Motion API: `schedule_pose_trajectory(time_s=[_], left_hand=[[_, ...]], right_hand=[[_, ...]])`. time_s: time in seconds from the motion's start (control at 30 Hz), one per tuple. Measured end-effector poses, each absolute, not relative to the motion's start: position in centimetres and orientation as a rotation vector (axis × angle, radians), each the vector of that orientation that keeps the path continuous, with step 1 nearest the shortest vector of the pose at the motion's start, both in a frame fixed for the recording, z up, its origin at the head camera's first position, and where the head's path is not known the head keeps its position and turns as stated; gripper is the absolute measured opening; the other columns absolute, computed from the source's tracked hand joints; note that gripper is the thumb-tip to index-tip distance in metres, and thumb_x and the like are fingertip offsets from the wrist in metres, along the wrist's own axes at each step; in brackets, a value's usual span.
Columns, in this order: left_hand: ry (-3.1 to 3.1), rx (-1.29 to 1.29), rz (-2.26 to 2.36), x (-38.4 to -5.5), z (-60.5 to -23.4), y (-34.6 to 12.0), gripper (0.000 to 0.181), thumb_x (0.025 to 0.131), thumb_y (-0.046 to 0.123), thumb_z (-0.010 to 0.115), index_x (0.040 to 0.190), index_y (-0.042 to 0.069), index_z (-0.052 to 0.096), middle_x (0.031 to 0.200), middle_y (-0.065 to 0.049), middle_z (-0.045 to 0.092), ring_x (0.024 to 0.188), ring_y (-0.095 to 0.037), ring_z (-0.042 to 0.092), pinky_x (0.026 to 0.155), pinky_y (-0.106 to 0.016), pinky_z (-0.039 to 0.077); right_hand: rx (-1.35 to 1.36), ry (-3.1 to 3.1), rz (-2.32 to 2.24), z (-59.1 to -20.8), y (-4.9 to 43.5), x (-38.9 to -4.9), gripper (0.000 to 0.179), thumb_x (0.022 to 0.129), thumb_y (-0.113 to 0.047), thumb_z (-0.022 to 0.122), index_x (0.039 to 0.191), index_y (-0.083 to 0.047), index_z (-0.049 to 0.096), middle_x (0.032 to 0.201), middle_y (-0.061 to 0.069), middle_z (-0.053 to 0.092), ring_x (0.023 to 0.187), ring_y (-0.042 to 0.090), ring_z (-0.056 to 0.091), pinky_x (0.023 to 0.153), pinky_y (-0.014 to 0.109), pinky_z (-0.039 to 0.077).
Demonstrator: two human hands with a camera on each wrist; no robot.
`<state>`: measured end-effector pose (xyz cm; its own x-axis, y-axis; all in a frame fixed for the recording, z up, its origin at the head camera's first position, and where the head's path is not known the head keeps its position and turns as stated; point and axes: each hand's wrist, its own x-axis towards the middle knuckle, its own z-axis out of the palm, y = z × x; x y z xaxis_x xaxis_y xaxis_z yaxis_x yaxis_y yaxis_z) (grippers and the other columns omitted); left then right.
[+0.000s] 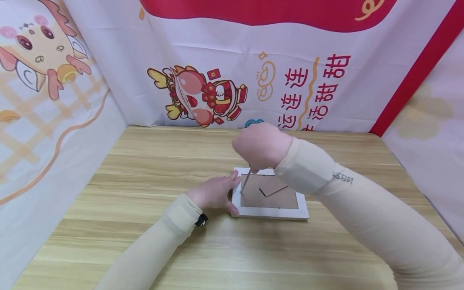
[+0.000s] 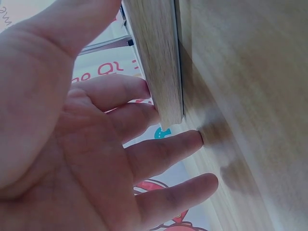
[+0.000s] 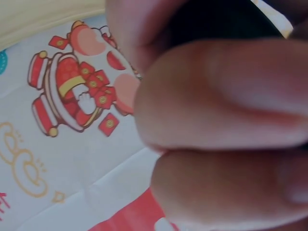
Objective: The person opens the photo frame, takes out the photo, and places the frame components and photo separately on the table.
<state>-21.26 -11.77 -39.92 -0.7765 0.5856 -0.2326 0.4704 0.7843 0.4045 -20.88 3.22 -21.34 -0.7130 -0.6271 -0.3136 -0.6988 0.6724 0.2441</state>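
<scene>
A white picture frame lies on the table with its brown backing board facing up. My left hand braces its left side, the thumb at the near corner and a finger at the far one. In the left wrist view, two fingertips of the left hand touch the frame's wood-toned side edge, while the other fingers extend past it. Above the frame, my right hand is curled round a screwdriver, whose thin metal shaft slants down to the board's left edge. The right wrist view shows its dark handle, mostly hidden by fingers.
A dark, thin bent stand outline shows on the backing board, partly hidden by the right sleeve. Small dark tabs sit along its edges. The wood-grain table meets printed cloth walls behind and at both sides.
</scene>
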Motion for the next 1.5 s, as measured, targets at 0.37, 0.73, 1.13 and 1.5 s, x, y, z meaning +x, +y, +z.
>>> schedule_pose_trajectory(time_s=[0.37, 0.73, 1.13, 1.5], left_hand=[[2.625, 0.801, 0.521, -21.3, -40.2, -11.9, 0.112, 0.071, 0.042, 0.089, 0.155, 0.003, 0.027, 0.162, -0.01, 0.022, 0.137, -0.021, 0.041, 0.112, -0.034, 0.034], [2.623, 0.786, 0.513, -21.4, -40.2, -11.8, 0.111, 0.071, 0.043, 0.089, 0.155, 0.003, 0.028, 0.162, -0.014, 0.02, 0.14, -0.025, 0.038, 0.113, -0.037, 0.033], [2.623, 0.756, 0.484, -21.2, -39.9, -11.6, 0.109, 0.07, 0.044, 0.088, 0.154, 0.003, 0.031, 0.162, -0.017, 0.018, 0.142, -0.028, 0.035, 0.114, -0.037, 0.031], [2.649, 0.788, 0.433, -21.1, -39.9, -11.5, 0.11, 0.069, 0.045, 0.088, 0.152, 0.0, 0.033, 0.16, -0.02, 0.019, 0.14, -0.03, 0.036, 0.113, -0.037, 0.032]], right_hand=[[-1.177, 2.669, 0.618, -21.2, 0.6, -19.9, 0.012, 0.086, -0.021, 0.078, 0.095, -0.014, 0.077, 0.072, 0.0, 0.065, 0.067, 0.017, 0.059, 0.055, 0.028, 0.053], [-1.115, 2.673, 0.611, -21.1, 1.0, -20.3, 0.016, 0.082, -0.023, 0.082, 0.092, -0.014, 0.075, 0.076, 0.0, 0.065, 0.068, 0.017, 0.061, 0.058, 0.031, 0.055], [-0.911, 2.587, 0.047, -21.8, 9.6, -22.8, 0.017, 0.084, -0.013, 0.076, 0.068, -0.015, 0.071, 0.062, -0.004, 0.06, 0.058, 0.012, 0.05, 0.055, 0.027, 0.045], [-0.967, 2.785, -0.539, -26.6, 19.4, -20.4, 0.018, 0.084, -0.019, 0.081, 0.102, -0.017, 0.079, 0.091, -0.009, 0.072, 0.079, 0.006, 0.065, 0.074, 0.034, 0.057]])
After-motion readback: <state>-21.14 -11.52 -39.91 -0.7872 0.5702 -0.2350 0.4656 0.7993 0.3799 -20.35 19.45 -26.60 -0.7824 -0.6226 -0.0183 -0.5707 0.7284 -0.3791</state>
